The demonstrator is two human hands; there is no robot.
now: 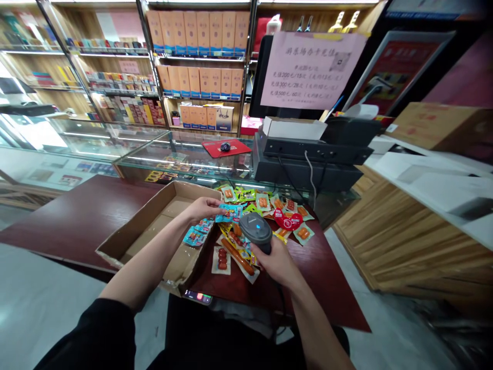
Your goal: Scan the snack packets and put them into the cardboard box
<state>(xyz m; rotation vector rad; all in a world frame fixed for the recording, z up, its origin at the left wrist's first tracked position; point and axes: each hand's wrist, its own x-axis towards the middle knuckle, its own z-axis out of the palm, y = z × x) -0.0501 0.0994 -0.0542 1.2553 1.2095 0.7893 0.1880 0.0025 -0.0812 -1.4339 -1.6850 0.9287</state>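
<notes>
My left hand [205,209] pinches the edge of a blue snack packet [230,213] above the right rim of a shallow cardboard box [133,237]. Inside that box, along its right side, lie more blue packets [194,237]. Wrapped around the handle of a dark grey barcode scanner [256,229] is my right hand [279,261]; a small blue light shows on the scanner's top. Around and behind the scanner spreads a pile of packaged sausages and snacks. A long sausage pack [238,257], a small sausage pack [222,260] and a red heart-shaped packet [288,220] are among them.
The dark red table [96,205] carries the box and packets. Behind it stands a glass counter [181,149] with a mouse [225,147] on a red mat. A black cash register [308,159] with hanging cables is at the right. A phone [198,296] lies at the table's front edge.
</notes>
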